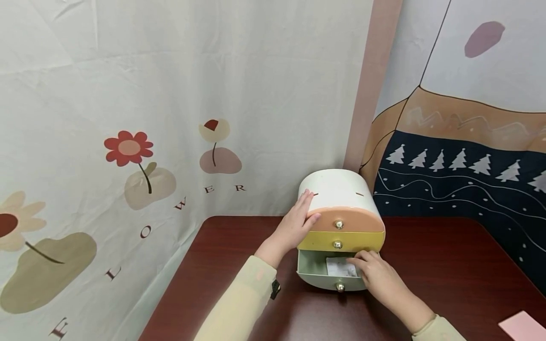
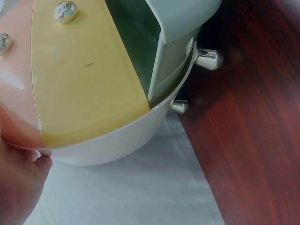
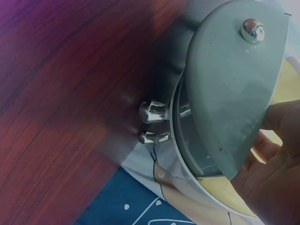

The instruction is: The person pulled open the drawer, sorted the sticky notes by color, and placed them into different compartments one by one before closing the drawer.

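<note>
A small rounded chest of drawers has a white top point(image 1: 337, 187), an orange upper drawer point(image 1: 351, 220), a yellow middle drawer point(image 1: 362, 240) and a pulled-out green bottom drawer point(image 1: 313, 282). Inside the green drawer lies a white paper slip point(image 1: 339, 267) with faint print. My left hand point(image 1: 294, 225) rests against the chest's left side, fingers extended along the white shell. My right hand point(image 1: 379, 274) reaches over the green drawer's right edge, fingers bent down inside by the slip's corner. Whether they pinch the slip I cannot tell; the drawer front point(image 3: 234, 84) hides part of them.
The chest stands on short metallic feet point(image 3: 153, 112) on a dark red-brown table point(image 1: 239, 251). At the table's lower right lies a pink card point(image 1: 522, 327). Printed curtains point(image 1: 264, 94) hang behind and to the left. Each drawer has a shiny round knob point(image 1: 340, 287).
</note>
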